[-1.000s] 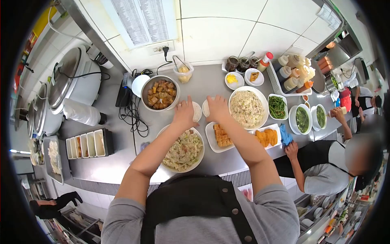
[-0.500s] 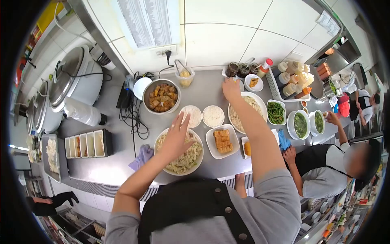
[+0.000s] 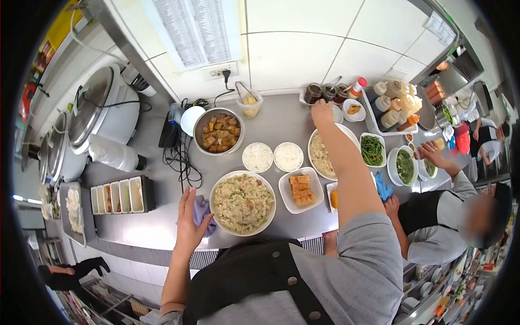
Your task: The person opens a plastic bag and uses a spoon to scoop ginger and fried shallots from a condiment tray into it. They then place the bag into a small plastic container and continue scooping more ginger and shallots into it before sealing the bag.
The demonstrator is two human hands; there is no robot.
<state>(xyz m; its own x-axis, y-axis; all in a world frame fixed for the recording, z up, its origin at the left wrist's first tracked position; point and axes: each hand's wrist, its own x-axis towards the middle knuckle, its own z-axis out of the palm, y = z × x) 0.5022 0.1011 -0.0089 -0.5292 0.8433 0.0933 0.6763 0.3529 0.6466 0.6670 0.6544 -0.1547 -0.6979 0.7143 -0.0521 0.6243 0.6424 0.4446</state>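
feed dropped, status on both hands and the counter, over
Left hand open at the purple cloth. Right hand reaching the small dish by the jars, grip unclear. Arm crosses the big plate.

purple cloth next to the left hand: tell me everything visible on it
The purple cloth is a small lavender rag, soft fabric by its look, crumpled into a bunch. It lies on the steel counter, against the left rim of the large white plate of fried rice, apparently touching it. The left hand, fingers spread, covers its left part, so its full outline is hidden. No print or label can be made out.
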